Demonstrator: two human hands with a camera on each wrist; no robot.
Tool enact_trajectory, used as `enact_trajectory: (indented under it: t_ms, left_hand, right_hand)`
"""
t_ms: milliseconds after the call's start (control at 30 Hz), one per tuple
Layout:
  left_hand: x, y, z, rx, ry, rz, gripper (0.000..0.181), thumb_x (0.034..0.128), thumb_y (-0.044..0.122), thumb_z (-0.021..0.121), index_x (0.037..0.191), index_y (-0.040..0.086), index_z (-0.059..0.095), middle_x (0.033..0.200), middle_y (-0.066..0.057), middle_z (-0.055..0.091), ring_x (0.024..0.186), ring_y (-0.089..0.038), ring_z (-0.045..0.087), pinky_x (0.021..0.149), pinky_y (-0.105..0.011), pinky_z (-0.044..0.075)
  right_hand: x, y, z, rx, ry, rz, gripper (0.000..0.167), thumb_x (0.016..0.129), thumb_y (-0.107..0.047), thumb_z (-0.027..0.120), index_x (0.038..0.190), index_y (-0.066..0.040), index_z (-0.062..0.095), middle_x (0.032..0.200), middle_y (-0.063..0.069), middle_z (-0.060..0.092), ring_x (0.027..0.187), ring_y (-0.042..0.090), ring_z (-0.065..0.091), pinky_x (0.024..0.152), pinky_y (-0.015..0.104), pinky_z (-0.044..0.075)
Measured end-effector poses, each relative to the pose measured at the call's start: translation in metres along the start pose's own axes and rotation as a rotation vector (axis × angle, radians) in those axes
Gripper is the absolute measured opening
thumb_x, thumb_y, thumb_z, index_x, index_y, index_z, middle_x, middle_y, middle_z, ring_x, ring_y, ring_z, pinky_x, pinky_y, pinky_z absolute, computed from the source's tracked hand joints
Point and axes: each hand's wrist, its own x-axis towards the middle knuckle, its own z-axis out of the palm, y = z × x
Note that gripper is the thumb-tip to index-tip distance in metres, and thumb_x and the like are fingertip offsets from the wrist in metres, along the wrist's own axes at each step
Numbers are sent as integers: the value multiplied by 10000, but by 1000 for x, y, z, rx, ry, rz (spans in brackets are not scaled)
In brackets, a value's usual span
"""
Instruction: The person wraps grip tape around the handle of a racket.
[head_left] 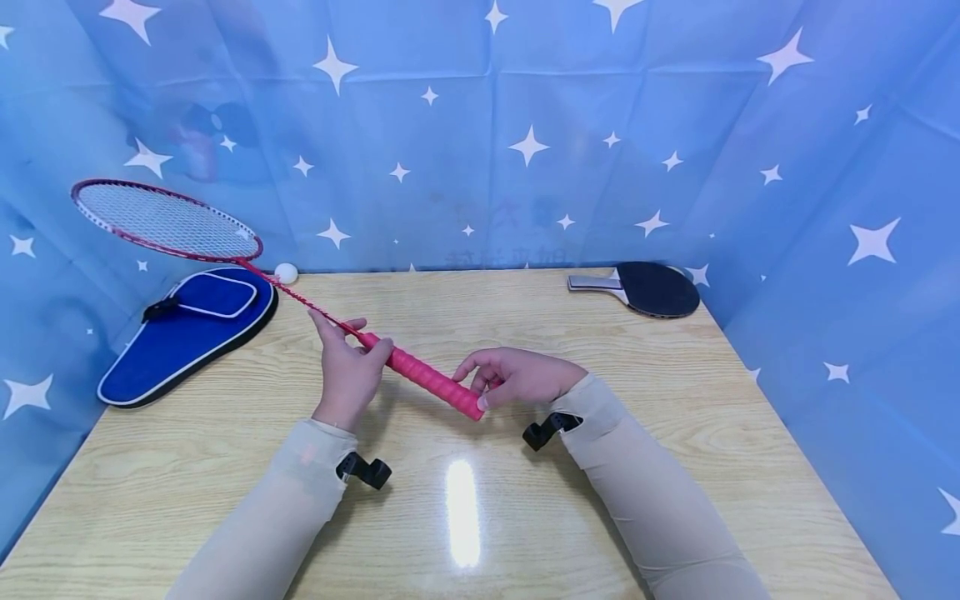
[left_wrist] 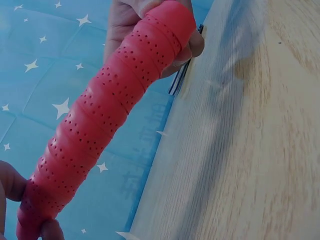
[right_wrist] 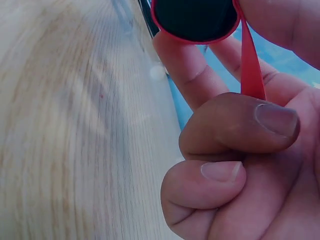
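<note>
A red badminton racket [head_left: 429, 377] is held slantwise above the table, its strung head at the upper left. My left hand [head_left: 347, 375] pinches it where the shaft meets the wrapped handle. At the handle's lower end, my right hand [head_left: 534, 377] has thumb and fingers round the butt. The right wrist view shows the dark butt end [right_wrist: 195, 20] with a loose strip of red grip tape [right_wrist: 252, 72] hanging from its rim, tucked behind curled fingers of the right hand. In the left wrist view the perforated wrap [left_wrist: 95, 120] winds in ridges along the handle.
A blue paddle case [head_left: 180, 346] lies at the table's left, a white ball [head_left: 286, 273] beside its upper end. A black table tennis paddle [head_left: 657, 290] lies at the back right. Starry blue cloth [head_left: 465, 150] borders the wooden table [head_left: 675, 400] at the back and sides.
</note>
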Motion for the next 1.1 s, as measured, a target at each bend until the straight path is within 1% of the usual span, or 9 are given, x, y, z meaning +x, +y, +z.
enact_trajectory:
  t_ms: [100, 233, 333, 433, 633, 767, 933, 1000, 1100]
  left_hand:
    - [1, 0, 1, -4, 14, -3, 1283, 942, 134, 742, 1613, 334, -333, 1521, -80, 444, 1127, -318, 665, 833, -244, 606]
    - [1, -1, 2, -7, 32, -6, 1273, 936, 87, 721, 1615, 324, -330, 1513, -77, 452, 1139, -314, 661, 859, -258, 612]
    - [1, 0, 2, -17, 34, -3, 1257, 931, 63, 691, 1615, 319, -331, 1510, -72, 462, 1130, -318, 658, 842, -242, 602]
    - [0, 0, 2, -16, 36, 6, 1249, 934, 80, 692, 1618, 312, -327, 1507, -81, 467, 1104, -314, 655, 801, -203, 584]
    - [-1, -2, 2, 7, 37, 11, 1287, 955, 233, 778, 1625, 301, -319, 1480, -94, 488, 1074, -302, 657, 795, -193, 589]
    - [-1, -2, 2, 7, 33, 0, 1285, 958, 207, 768, 1621, 300, -328, 1484, -94, 484, 1091, -294, 656, 804, -211, 598]
    - [0, 0, 2, -9, 37, -11, 1273, 952, 142, 743, 1619, 312, -328, 1490, -82, 471, 1158, -293, 647, 865, -250, 607]
    - [1, 1, 2, -13, 38, -12, 1272, 947, 119, 733, 1617, 317, -330, 1493, -80, 469, 1191, -293, 638, 883, -240, 599]
    - [0, 3, 2, -27, 38, -12, 1274, 937, 86, 715, 1610, 324, -340, 1497, -81, 470, 1198, -296, 627, 857, -210, 586]
  right_hand:
    - [0, 1, 1, 5, 2, 0, 473, 947, -36, 721, 1392, -142, 601, 1108, 166, 715, 950, 350, 657, 812, 335, 507]
    - [1, 1, 2, 5, 1, -10, 455, 945, -37, 733, 1366, -155, 604, 1106, 143, 716, 975, 331, 670, 823, 359, 530]
    - [2, 2, 3, -1, 0, -27, 448, 930, -27, 742, 1336, -151, 600, 1088, 135, 717, 968, 302, 675, 840, 388, 550]
    - [2, 1, 4, -12, 9, -31, 452, 914, -25, 753, 1314, -168, 597, 1084, 130, 710, 938, 297, 682, 819, 390, 559]
    - [1, -1, 5, -21, 33, -21, 460, 906, -34, 772, 1298, -200, 596, 1092, 133, 692, 865, 413, 675, 781, 367, 543]
    - [1, -2, 4, -13, 27, -25, 456, 908, -29, 774, 1295, -190, 595, 1078, 136, 687, 863, 453, 668, 766, 350, 539]
    - [0, -2, 3, -13, 17, -44, 448, 916, -34, 758, 1313, -166, 600, 1073, 137, 678, 885, 372, 671, 781, 356, 541]
    - [0, -2, 2, -4, 11, -48, 449, 919, -29, 753, 1322, -161, 602, 1103, 129, 690, 948, 322, 676, 806, 373, 555]
    - [1, -1, 2, 35, -9, -41, 456, 932, -16, 738, 1343, -146, 589, 1165, 118, 716, 1038, 291, 687, 861, 424, 580]
